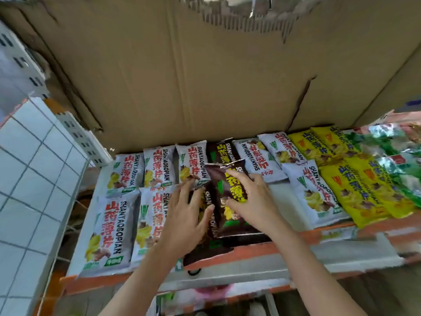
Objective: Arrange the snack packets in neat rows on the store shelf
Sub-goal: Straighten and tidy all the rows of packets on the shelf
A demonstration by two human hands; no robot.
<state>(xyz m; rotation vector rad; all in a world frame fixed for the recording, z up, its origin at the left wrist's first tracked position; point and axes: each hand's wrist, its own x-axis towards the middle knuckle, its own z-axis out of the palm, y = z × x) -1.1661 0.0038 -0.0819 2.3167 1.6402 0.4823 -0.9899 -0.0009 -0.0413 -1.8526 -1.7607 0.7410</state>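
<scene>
A large sheet of brown cardboard [205,71] filled the upper part of the view, standing behind the shelf [284,197], whose pale deck ran left to right with an orange front edge. To the left rose a white tiled wall [29,169]. On the shelf lay rows of snack packets, all flat with their long axes running front to back and their printed text turned sideways: white packets [109,226] at the left in two rows, more white ones toward the right, then yellow packets [355,197] and, at the far right, blurred green packets [396,165]. One dark packet [221,151] lay in the back row between white ones. In the middle, a dark brown packet [230,197] lay in front of it, its long axis also front to back, slightly tilted, its top end pointing toward the cardboard. Another dark packet [205,247] lay partly under it toward the shelf's front edge. The right hand [252,199] gripped the brown packet from its right side, fingers [237,176] curled over the yellow lettering and thumb pressed lower on its face. The left hand [184,215] rested at the packet's left edge, fingers [184,188] spread and fairly straight, its thumb touching the packet's side.
</scene>
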